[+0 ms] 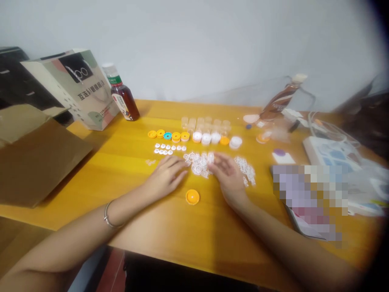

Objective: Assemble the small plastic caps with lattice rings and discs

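My left hand lies on the table with fingers loosely stretched and thumb apart. Its fingertips reach the left edge of a pile of small white openwork plastic pieces. On the pile's other side, my right hand has curled fingers, thumb and forefinger closed around a small white openwork piece; blur softens its outline. More such pieces lie right of that hand, partly behind it. An orange round cap, hollow side up with a pale spot at its centre, sits between my wrists.
Behind the pile run rows of small white discs, orange, teal and white caps, and clear cups. A dark drink bottle, paper bag and cardboard box stand left. A phone and another bottle are right.
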`<act>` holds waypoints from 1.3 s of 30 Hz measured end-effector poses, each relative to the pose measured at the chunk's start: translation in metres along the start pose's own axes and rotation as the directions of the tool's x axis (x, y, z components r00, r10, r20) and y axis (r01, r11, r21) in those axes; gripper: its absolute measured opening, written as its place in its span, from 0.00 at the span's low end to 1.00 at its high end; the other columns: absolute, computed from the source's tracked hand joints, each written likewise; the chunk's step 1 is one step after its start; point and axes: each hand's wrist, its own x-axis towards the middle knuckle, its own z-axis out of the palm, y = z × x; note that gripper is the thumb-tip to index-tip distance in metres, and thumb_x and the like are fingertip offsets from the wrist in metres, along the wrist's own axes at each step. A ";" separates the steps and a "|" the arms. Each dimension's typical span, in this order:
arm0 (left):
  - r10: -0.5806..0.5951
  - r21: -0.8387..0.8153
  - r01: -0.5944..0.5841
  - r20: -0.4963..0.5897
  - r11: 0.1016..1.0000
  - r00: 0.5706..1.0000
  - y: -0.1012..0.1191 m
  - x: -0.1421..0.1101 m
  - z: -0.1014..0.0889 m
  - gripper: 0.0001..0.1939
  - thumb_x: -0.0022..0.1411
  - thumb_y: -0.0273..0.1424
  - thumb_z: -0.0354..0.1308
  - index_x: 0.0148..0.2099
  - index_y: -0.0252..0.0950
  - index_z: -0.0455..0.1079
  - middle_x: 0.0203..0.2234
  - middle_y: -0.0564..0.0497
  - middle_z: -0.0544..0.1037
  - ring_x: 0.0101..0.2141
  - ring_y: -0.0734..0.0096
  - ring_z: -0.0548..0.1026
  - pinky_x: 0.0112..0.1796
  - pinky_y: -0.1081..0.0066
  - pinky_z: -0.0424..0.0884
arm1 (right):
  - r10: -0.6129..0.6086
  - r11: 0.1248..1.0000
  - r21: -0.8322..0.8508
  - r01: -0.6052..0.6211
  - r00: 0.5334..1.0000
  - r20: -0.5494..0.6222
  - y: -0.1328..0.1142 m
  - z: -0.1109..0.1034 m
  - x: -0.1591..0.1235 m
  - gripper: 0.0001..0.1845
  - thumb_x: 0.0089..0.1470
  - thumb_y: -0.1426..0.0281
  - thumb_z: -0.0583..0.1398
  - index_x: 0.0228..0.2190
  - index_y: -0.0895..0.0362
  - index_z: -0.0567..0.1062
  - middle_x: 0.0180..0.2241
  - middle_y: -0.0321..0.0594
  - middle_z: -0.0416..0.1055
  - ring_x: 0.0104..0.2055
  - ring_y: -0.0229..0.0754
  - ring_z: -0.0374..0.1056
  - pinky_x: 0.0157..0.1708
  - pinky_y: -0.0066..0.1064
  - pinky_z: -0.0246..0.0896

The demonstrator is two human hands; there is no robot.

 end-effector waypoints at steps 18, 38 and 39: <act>0.025 0.190 -0.019 -0.030 0.982 0.999 -0.015 0.014 0.011 0.09 0.62 0.31 0.50 0.38 0.37 0.71 0.36 0.48 0.73 0.38 0.65 0.66 0.38 0.65 0.58 | 0.244 0.965 0.077 -0.249 0.967 0.072 -0.007 0.014 -0.029 0.12 0.37 0.69 0.66 0.29 0.53 0.73 0.27 0.34 0.71 0.31 0.38 0.69 0.41 0.37 0.66; -0.357 -0.848 0.266 0.098 0.459 0.929 0.018 0.005 -0.005 0.15 0.56 0.27 0.57 0.47 0.36 0.63 0.25 0.55 0.71 0.28 0.77 0.74 0.33 0.75 0.71 | 0.270 0.952 0.099 -0.289 0.948 0.167 -0.006 0.011 -0.030 0.09 0.39 0.66 0.66 0.23 0.54 0.71 0.23 0.33 0.73 0.27 0.37 0.70 0.37 0.35 0.66; -0.351 -0.831 0.277 0.106 0.482 0.930 0.018 0.005 -0.006 0.17 0.57 0.27 0.56 0.49 0.36 0.63 0.25 0.55 0.71 0.29 0.77 0.74 0.34 0.75 0.71 | 0.267 0.954 0.097 -0.285 0.949 0.170 -0.006 0.011 -0.030 0.09 0.39 0.66 0.66 0.23 0.54 0.71 0.22 0.33 0.73 0.27 0.37 0.70 0.37 0.35 0.66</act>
